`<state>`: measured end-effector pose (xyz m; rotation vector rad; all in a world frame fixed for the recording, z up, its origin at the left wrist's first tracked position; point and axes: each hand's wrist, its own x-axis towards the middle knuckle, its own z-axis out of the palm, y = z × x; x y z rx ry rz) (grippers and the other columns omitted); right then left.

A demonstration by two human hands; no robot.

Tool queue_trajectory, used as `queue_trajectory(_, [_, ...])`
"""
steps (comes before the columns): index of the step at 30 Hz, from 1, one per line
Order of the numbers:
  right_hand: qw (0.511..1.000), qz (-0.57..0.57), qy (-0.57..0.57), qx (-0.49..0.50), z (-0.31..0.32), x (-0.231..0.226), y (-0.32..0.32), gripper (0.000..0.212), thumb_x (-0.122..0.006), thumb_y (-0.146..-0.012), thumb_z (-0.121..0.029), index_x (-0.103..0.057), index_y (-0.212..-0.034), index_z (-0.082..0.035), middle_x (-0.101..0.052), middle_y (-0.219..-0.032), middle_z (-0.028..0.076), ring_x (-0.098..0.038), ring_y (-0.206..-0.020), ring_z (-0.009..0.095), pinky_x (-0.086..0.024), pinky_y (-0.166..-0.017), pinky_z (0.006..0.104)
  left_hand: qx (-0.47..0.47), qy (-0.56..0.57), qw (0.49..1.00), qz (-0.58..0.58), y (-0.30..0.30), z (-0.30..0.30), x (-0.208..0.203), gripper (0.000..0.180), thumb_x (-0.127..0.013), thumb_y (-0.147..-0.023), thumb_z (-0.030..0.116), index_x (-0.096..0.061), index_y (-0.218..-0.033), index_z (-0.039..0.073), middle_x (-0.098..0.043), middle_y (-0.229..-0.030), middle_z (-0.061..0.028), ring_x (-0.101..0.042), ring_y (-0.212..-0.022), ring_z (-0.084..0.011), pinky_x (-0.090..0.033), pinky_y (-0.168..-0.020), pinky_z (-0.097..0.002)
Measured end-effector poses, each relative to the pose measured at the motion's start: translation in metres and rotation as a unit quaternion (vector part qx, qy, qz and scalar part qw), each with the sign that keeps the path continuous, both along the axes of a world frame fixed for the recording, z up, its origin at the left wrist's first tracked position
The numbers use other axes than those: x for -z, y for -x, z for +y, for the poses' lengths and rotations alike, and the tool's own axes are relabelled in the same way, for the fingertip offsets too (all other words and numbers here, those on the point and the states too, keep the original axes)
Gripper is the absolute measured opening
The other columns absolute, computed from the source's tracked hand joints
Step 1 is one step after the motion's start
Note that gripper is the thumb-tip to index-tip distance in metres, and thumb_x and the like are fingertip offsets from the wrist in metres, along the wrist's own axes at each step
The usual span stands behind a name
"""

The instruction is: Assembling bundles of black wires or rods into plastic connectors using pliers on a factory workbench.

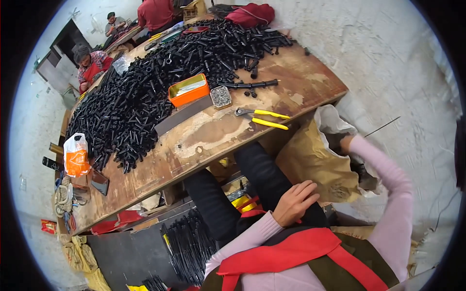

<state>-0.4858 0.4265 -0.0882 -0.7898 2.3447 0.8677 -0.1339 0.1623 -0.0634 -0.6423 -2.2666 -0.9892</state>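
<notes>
My left hand point(295, 202) lies over my lap, its fingers stretched out and slightly bent, holding nothing that I can see. Out to the right, my right hand point(346, 144) reaches into the mouth of a tan sack point(315, 160) with a pale lining. Its fingers are mostly hidden by the sack, so what it grips does not show. A thin dark rod point(383, 127) slants up beside that hand; whether it is held cannot be seen. On the table nearest my hands lie cutting pliers point(264, 118) with yellow handles, jaws apart.
A large heap of black plastic tube pieces point(141, 92) covers much of the wooden table point(208, 140). Nearby stand an orange box point(189, 92), a tub of small metal parts point(221, 97) and a jointed black tube point(250, 85). Co-workers point(92, 68) sit at the far left.
</notes>
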Motion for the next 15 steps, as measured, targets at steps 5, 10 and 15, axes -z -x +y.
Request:
queue_trajectory(5, [0.995, -0.003, 0.034, 0.093, -0.028, -0.241, -0.053, 0.022, -0.069, -0.076, -0.027, -0.074, -0.085, -0.007, -0.062, -0.061, 0.004, -0.057, -0.054, 0.017, -0.045, -0.051, 0.0358, 0.002, -0.027, 0.999, 0.030, -0.015, 0.012, -0.011, 0.028, -0.061, -0.070, 0.001, -0.066, -0.098, 0.005, -0.060, -0.117, -0.0124, -0.059, -0.112, -0.0304, -0.052, -0.086, -0.0382])
queue_trajectory(10, [0.934, -0.038, 0.152, 0.320, -0.010, -0.444, -0.107, 0.015, -0.064, -0.085, -0.018, -0.071, -0.085, -0.004, -0.047, -0.052, -0.001, -0.044, -0.041, 0.009, -0.030, -0.037, 0.0292, 0.035, -0.045, 0.998, 0.029, -0.019, 0.032, -0.014, 0.030, -0.064, -0.067, 0.000, -0.066, -0.096, 0.006, -0.060, -0.115, -0.0106, -0.059, -0.111, -0.0299, -0.052, -0.088, -0.0378])
queue_trajectory(15, [0.924, 0.053, 0.268, 0.267, 0.009, -0.510, -0.126, 0.021, -0.058, -0.090, -0.015, -0.065, -0.078, 0.001, -0.044, -0.051, -0.001, -0.041, -0.037, 0.008, -0.030, -0.035, 0.0277, 0.068, -0.039, 0.997, 0.004, -0.016, 0.037, -0.011, 0.029, -0.063, -0.068, -0.002, -0.065, -0.095, 0.006, -0.060, -0.113, -0.0105, -0.058, -0.110, -0.0307, -0.051, -0.089, -0.0384])
